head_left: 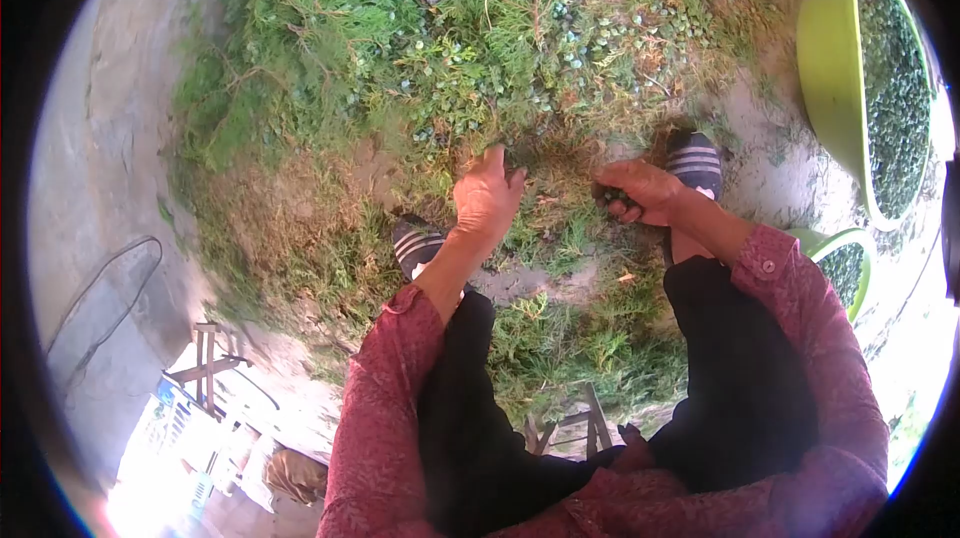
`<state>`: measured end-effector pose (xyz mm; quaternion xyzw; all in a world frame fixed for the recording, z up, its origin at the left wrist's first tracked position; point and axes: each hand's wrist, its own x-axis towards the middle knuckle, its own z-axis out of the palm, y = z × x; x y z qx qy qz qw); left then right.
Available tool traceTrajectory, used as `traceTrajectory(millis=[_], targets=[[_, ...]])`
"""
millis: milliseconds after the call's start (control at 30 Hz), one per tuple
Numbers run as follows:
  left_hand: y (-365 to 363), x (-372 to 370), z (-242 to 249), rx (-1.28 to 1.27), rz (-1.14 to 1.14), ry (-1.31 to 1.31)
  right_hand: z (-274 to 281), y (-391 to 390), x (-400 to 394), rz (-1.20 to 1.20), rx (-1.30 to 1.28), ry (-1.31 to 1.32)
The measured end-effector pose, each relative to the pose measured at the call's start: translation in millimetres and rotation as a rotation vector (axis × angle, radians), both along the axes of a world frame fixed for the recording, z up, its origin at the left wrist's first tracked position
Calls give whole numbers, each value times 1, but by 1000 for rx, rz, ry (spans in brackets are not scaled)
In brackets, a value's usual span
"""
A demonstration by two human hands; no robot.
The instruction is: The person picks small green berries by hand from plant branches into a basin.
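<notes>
My left hand is over the green cuttings between my feet, thumb and index finger apart, with nothing visible between them. To its right, my right hand has its fingers curled around small dark green cones that show beneath the fingers. Leafy branches with pale blue-green cones lie heaped just beyond both hands. Loose sprigs and brown bits cover the ground between the hands.
A large lime-green basin full of green cones stands at the upper right. Below it is a smaller green tub. My striped shoes flank the cuttings. At lower left are a wooden frame and a cable loop.
</notes>
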<state>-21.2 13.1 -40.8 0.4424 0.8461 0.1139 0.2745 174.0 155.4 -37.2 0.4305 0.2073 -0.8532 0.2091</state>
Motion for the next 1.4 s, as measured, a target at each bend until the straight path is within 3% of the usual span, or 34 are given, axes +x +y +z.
traceTrajectory(millis=[133,200,333,400,533,600,633,700,867,967,1067,1133,1233,1267,1333,1400], targets=[[6,0,-8,-58,-5,36,5,0,-4,40,69,-38],[7,-2,-13,125,15,-99,5,1,-1,21,47,1],[-8,0,3,183,14,-268,4,3,3,7,49,28],[-25,10,12,34,-300,-349,3,3,5,-13,10,14],[-30,22,19,15,-312,-375,5,4,1,25,58,-13],[-16,9,6,212,-24,-363,5,0,1,19,99,-26],[-11,6,3,210,-18,-361,6,-1,0,25,96,-24],[-2,-2,-5,115,-115,-90,9,1,-5,116,125,-77],[7,1,-12,24,-137,11,11,-2,-6,79,126,-53],[14,-3,-7,-97,-75,-42,7,0,-9,56,84,-19],[9,4,-7,44,-37,-68,11,2,-14,6,26,-24],[11,26,20,197,-25,-415,14,-1,-19,-41,12,-71],[18,55,53,394,-115,-583,12,-4,-25,19,-95,-63],[15,50,46,396,-112,-583,10,-7,-24,38,-94,-50],[8,26,23,411,-161,-335,3,-9,-17,56,-93,-41],[5,0,19,240,-25,-380,-3,-5,-8,90,-128,64]])
